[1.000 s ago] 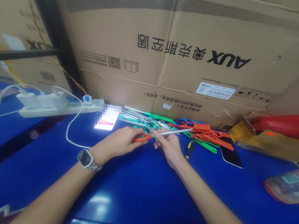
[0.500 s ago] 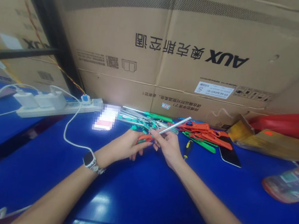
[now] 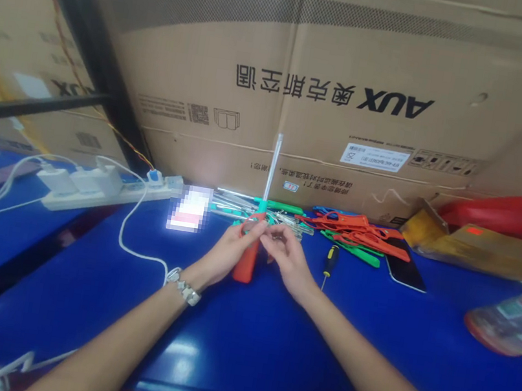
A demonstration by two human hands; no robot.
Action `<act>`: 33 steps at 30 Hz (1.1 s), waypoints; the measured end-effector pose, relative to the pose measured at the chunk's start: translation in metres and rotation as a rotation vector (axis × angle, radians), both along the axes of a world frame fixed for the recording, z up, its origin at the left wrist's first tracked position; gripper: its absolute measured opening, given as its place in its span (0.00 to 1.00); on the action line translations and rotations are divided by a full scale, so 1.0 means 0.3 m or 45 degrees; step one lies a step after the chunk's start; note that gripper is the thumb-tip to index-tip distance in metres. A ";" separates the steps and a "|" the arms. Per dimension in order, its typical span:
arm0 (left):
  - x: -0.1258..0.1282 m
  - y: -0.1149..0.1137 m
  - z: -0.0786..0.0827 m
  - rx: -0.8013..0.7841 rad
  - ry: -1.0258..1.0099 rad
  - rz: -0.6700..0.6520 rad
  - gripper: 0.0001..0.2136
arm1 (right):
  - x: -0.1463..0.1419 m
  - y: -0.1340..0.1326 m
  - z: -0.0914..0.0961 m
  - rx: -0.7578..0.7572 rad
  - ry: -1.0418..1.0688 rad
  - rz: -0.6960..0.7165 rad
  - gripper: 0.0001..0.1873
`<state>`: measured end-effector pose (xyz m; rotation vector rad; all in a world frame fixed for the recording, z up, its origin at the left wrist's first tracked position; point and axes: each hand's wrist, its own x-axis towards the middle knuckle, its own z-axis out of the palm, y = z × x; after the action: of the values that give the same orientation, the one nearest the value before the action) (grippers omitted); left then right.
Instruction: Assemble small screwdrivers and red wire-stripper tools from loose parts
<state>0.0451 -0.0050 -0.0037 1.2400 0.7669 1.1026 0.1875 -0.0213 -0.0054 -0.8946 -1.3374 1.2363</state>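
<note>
Right, head view, looking down over the blue table [image 3: 237,355]. Grips the screwdriver [image 3: 262,207] in the left hand [image 3: 232,251], fingers wrapped shut round the upper part of the orange handle, fingertips up by the teal collar. Stands it nearly upright, centre of the table's far half, butt down toward the tabletop, steel shaft pointing up across the face of the big cardboard box [image 3: 384,57]. Brings the right hand [image 3: 285,256] in just beside it, fingertips bunched close at the collar, right against the left hand's fingertips; cannot tell whether they truly pinch the tool or only rest near it. Shows a wristwatch [image 3: 183,286] on the left wrist. Finds a heap of loose tools [image 3: 351,228], orange and green handles and bare shafts, behind the hands along the foot of the box. Spots a small black-and-yellow screwdriver [image 3: 328,264] lying alone just right of the right hand, a dark phone [image 3: 402,273] beyond that. Catches a lit phone [image 3: 189,209] left of the heap, a white power strip [image 3: 109,191] further left, a white cable [image 3: 135,250] looping forward from it.
</note>
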 end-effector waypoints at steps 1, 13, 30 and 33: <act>0.007 -0.002 -0.003 -0.019 -0.062 0.015 0.20 | 0.004 -0.005 -0.007 0.013 -0.040 -0.050 0.21; -0.030 0.030 0.007 -0.116 -0.293 0.057 0.14 | 0.024 -0.028 -0.024 0.310 -0.673 -0.102 0.08; -0.052 0.026 0.004 -0.111 -0.351 -0.028 0.13 | 0.051 -0.039 -0.003 0.534 -0.759 -0.200 0.08; -0.041 0.017 0.007 -0.052 -0.336 0.031 0.12 | 0.042 -0.043 -0.006 0.472 -0.686 -0.200 0.09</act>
<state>0.0328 0.0000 -0.0014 1.0281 0.6013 1.2353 0.2001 -0.0341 -0.0072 -1.0772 -1.8061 0.6089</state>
